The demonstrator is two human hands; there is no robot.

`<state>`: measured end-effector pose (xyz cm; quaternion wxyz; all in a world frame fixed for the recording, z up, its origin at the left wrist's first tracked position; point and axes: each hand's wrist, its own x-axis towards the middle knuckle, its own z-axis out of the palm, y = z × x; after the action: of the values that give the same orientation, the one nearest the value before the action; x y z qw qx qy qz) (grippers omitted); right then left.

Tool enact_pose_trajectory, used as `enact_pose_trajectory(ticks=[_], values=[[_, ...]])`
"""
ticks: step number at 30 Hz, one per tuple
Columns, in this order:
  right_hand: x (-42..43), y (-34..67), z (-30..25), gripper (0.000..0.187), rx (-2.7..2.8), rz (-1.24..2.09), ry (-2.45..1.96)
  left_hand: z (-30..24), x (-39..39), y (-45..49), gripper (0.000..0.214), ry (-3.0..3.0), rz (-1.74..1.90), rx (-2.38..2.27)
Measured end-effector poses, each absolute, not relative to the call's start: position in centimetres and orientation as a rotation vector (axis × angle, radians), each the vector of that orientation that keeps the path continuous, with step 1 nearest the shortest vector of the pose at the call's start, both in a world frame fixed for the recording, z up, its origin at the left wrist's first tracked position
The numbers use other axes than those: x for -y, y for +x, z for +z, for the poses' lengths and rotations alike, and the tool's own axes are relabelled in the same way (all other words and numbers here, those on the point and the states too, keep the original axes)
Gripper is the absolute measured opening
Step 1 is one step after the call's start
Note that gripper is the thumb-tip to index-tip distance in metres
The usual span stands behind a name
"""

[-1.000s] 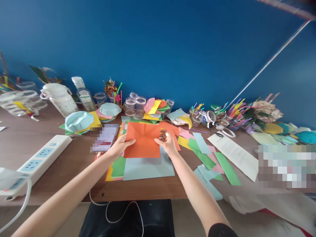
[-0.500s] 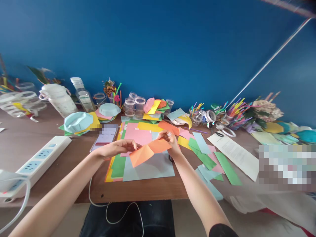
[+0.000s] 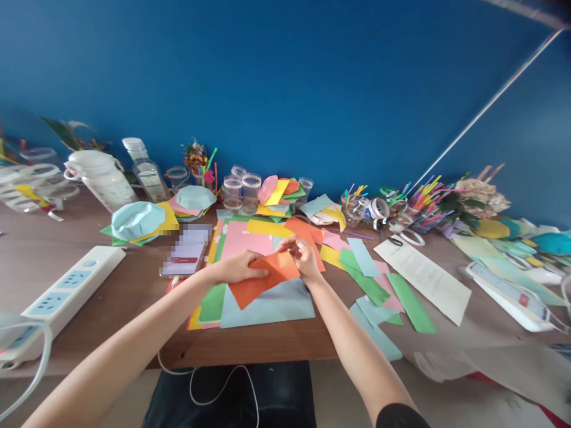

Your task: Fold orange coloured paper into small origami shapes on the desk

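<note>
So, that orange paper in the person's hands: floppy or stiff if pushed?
The orange paper looks thin, so it would probably flop and slide easily. Its folded bend between the left hand and right hand suggests it creases readily and may keep that shape.

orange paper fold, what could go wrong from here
The orange paper sheet, pinched between the left hand and right hand, could crease off-line or tear. The left forearm passes close to the smartphone and might nudge it. Pale blue paper strips at the wooden table edge could slip off.
</note>
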<state>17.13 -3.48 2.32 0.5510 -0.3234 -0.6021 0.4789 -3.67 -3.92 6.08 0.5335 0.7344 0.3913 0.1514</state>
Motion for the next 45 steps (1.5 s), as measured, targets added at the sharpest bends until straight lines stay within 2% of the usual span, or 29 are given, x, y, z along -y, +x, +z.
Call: enact_pose_trajectory(ticks=[3, 7, 16, 27, 31, 45], values=[[3.2, 17.4, 2.2, 0.022, 1.256, 1.083, -0.858, 5.7, 4.0, -3.8, 0.044, 1.503, 0.417, -0.871], [3.0, 17.7, 2.1, 0.028, 1.05, 1.186, -1.01, 4.6, 4.0, -3.7, 0.048, 1.269, 0.59, -0.974], [3.0, 16.2, 1.0, 0.046, 1.167, 1.228, -1.136, 2.7, 4.5, -3.0, 0.051, 1.249, 0.744, -0.972], [3.6, 15.8, 1.5, 0.041, 1.277, 1.108, -1.154, 2.6, 4.7, -2.8, 0.051, 1.278, 0.721, -0.975], [4.0, 15.3, 1.3, 0.04, 1.347, 1.143, -1.113, 2.2, 4.5, -2.7, 0.05, 1.332, 0.818, -1.001], [4.2, 15.2, 1.3, 0.039, 1.245, 1.21, -1.068, 2.2, 5.0, -3.0, 0.048, 1.34, 0.823, -1.068]])
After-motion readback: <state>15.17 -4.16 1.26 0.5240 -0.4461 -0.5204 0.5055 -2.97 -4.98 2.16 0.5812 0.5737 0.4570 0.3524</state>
